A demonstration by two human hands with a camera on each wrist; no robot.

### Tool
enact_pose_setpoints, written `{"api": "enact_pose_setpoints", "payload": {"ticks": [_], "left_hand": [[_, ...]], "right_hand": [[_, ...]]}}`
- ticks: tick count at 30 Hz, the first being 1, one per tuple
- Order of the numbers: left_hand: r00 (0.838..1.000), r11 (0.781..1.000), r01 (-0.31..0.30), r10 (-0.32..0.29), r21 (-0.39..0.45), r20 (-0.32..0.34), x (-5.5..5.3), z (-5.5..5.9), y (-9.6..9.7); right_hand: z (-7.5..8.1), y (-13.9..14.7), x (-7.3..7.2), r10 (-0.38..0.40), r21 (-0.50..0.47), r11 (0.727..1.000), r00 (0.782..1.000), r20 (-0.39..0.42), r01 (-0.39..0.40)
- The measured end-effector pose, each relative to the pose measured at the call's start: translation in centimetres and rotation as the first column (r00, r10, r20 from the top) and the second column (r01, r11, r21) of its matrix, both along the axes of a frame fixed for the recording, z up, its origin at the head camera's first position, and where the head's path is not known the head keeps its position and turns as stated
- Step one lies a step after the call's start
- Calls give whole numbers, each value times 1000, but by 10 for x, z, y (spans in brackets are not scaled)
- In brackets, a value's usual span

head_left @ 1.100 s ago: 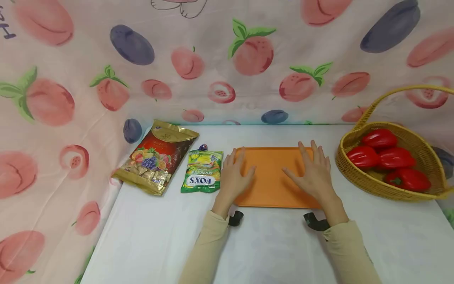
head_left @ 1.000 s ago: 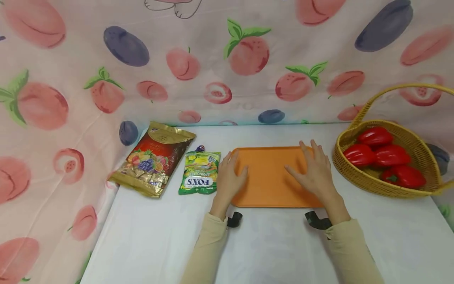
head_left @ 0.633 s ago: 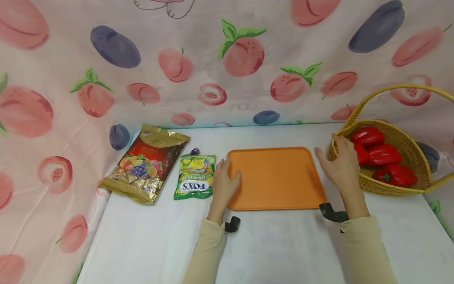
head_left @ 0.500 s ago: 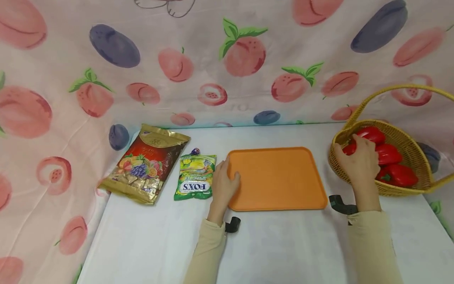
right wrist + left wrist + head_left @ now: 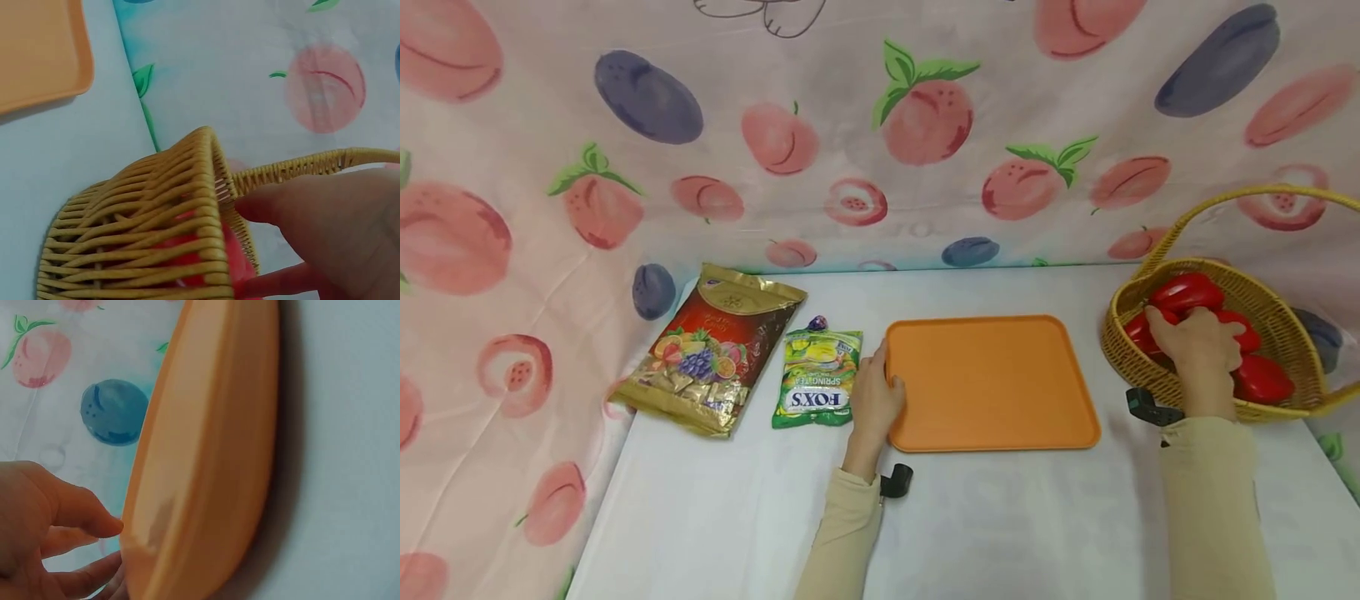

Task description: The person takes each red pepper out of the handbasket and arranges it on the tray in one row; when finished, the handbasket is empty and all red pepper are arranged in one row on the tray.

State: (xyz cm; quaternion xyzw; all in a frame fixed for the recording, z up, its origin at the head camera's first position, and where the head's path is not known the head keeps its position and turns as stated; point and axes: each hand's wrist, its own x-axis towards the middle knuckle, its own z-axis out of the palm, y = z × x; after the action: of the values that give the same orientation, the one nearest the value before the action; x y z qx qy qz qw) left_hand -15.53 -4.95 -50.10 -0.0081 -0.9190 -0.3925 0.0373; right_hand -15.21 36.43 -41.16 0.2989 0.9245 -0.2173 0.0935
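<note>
My left hand (image 5: 875, 404) lies along the left edge of the orange tray (image 5: 992, 383), fingers nearly straight. In the left wrist view the thumb tip meets the tray's rim (image 5: 128, 519), with the other fingers beside it. My right hand (image 5: 1201, 354) reaches down into the yellow wicker basket (image 5: 1116, 354), thumb to the left and fingers to the right. It is over glossy red bell peppers, one behind it (image 5: 1187, 292) and another in front (image 5: 1262, 379). I cannot tell whether its fingers grip one, as the hand covers the contact.
Left of the tray lie a green bag of Fox's candy (image 5: 817, 379) and a larger red and gold candy bag (image 5: 711, 350). A small wrapped candy (image 5: 817, 322) sits behind the green bag. The basket's tall handle (image 5: 1176, 225) arches above it. A fruit-print cloth (image 5: 850, 125) hangs behind.
My right hand has left its place above the tray, moved rightward and lowered into the basket among the peppers. My left hand has come closer to the tray's left edge, its fingers drawn together.
</note>
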Motion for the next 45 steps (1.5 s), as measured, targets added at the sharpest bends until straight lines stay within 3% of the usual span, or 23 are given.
{"api": "enact_pose_setpoints", "payload": {"ticks": [5,10,19,24,29,32,36,42,45], "left_hand": [[1000,1000,-8,8,6,-20,1,-3,-3],[999,1000,-9,9,9,-52,1,-5,-6],[998,1000,8,-7,12,-57,-3,-4,-9],[998,999,37,-36,22,-46,-4,-1,-9],[998,998,57,-56,3,-34,-4,-2,-8],[997,998,61,-62,-13,-43,-4,-3,-8],[997,998,66,-67,-20,-46,-4,-4,-8],[997,997,73,-73,-24,-31,-5,-7,-7],[997,997,74,-75,-23,-19,-6,-8,-6]], "right_hand": [[-6,-3,-4,-25,20,999,999,-24,25],[-9,-8,-4,-88,-17,996,991,-102,87],[0,-20,-2,-178,-46,984,946,-271,172],[9,-33,-2,-221,-69,975,895,-387,211],[15,-56,0,-191,-65,981,838,-512,184],[16,-72,0,-145,-57,989,817,-557,137],[11,-96,-1,-71,-51,997,770,-634,50],[-8,-136,-6,57,-14,995,682,-729,-99],[-20,-156,-9,99,-20,985,659,-746,-171]]}}
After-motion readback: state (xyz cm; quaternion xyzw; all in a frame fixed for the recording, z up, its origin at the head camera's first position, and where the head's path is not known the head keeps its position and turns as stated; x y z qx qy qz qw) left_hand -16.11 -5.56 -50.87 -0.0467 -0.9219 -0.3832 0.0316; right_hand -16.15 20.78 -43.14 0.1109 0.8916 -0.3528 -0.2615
